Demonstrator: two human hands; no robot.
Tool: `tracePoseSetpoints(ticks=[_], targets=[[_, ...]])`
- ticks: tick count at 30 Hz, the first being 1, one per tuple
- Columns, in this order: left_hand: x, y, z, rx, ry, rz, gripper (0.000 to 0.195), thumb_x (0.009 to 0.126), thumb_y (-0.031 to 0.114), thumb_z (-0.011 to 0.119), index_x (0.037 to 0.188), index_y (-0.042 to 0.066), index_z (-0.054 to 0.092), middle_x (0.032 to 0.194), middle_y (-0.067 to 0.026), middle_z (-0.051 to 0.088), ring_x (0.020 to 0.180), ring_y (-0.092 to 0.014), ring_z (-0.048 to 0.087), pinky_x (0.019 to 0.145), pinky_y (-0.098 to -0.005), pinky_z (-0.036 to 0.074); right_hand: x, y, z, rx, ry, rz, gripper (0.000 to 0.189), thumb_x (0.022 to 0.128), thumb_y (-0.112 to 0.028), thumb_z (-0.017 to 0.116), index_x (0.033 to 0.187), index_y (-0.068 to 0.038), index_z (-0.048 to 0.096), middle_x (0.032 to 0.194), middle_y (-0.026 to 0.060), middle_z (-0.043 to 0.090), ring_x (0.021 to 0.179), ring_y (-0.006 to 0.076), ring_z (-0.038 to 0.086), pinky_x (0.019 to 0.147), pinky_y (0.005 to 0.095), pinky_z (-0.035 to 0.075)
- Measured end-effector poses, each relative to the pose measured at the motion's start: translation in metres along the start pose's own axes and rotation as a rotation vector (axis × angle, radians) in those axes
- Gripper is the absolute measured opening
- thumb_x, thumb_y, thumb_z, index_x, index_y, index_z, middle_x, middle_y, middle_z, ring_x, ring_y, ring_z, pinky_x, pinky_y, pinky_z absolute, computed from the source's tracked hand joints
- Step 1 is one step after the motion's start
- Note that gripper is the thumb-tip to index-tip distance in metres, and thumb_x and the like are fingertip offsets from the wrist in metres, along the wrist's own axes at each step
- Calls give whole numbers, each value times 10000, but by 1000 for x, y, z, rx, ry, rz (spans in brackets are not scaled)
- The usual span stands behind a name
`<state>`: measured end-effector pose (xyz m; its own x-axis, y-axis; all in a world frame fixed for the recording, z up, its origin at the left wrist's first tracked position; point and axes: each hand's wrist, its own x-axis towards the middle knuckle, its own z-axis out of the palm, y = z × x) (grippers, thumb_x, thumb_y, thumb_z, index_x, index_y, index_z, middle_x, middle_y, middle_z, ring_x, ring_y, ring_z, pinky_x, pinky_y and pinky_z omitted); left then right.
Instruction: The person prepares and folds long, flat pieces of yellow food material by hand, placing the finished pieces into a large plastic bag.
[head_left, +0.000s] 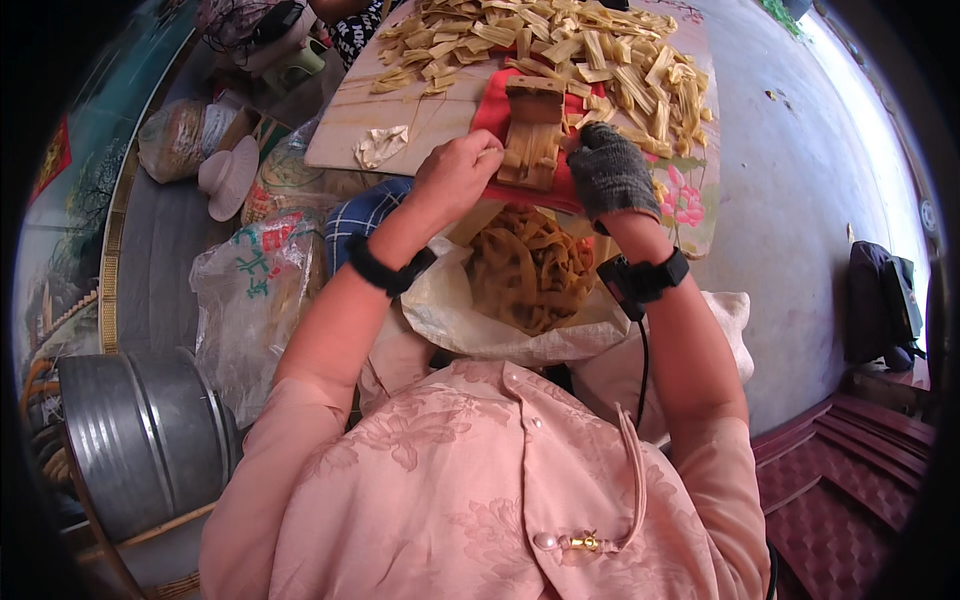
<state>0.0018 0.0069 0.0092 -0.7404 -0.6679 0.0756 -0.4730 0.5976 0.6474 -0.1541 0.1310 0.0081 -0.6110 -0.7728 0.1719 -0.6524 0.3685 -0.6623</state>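
A wooden block tool (534, 142) with a raised crosspiece at its far end lies on a red cloth (491, 97). My bare left hand (461, 169) is at its left edge, thumb and fingers pinched on what looks like the end of a pale strip (512, 159). At the right edge, my right hand (611, 169) wears a grey knitted glove, its fingers curled; whether they hold anything is hidden. Below the table edge, an open white woven sack (450, 300) holds a heap of long brownish-yellow ribbons (529, 270).
Dried yellow fibrous pieces (630, 71) are heaped across the far part of the table (337, 135). A crumpled whitish scrap (381, 146) lies at its left. Plastic bags (251, 277), a hat (231, 178) and a metal drum (139, 442) stand left. Another person (360, 30) sits beyond.
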Motion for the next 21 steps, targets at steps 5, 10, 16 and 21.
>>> tracePoseSetpoints(ticks=[5,10,16,21], targets=[[-49,9,-3,-84,115,323,212,824,216,615,948,44,618,923,-112,609,838,-260,588,749,-336,459,-45,-23,-13,213,57,-277,158,814,-218,571,895,-91,618,821,171,605,800,333,587,656,418,455],[-94,20,18,-1504,-501,-339,244,903,248,513,1101,106,531,1032,-27,590,784,-160,593,741,-320,509,-78,-34,-6,492,-114,-551,178,791,-156,611,956,-92,594,794,125,559,738,319,568,620,389,448],[-81,35,7,-1425,-369,-487,203,913,180,459,1081,113,552,934,-11,594,722,-107,559,638,-262,484,-86,-43,-3,974,-358,-214,133,844,-154,575,910,-38,566,779,126,584,722,274,589,639,337,462],[-80,41,14,-1251,-352,-549,218,859,49,432,994,98,596,892,-13,591,737,-109,555,670,-266,468,-73,-34,-2,830,-84,-234,180,882,-203,553,898,-24,561,720,109,592,658,210,591,633,292,465]])
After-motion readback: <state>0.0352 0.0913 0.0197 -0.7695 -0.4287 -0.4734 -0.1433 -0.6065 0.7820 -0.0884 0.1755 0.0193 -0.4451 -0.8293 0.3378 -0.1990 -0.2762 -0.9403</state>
